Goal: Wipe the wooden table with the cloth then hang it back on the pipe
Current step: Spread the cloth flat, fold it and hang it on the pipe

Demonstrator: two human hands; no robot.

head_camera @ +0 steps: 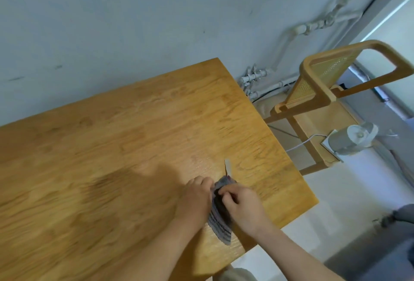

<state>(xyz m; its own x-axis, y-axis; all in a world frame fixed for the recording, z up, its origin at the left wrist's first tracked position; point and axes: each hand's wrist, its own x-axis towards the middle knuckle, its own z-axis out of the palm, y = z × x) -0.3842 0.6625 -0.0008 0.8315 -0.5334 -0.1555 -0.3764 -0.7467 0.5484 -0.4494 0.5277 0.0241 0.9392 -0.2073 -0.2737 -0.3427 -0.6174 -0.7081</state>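
- So the cloth (218,224), grey, striped and folded up small, is lying on the wooden table (112,157), close to its right edge and toward the near corner.
- Left hand (195,202) sits snug against the cloth's left side, its fingers (202,183) curled down together at the top edge. It's blurry, but they look like they grip the cloth.
- Right hand (243,207) comes in from the other side, its fingers (227,193) bent and pinching the upper folds.
- A little white tab (228,166) pokes out past the cloth's far end.
- The white pipe (313,26) runs along the wall (112,22) behind a wooden chair (324,83), well apart from the cloth.
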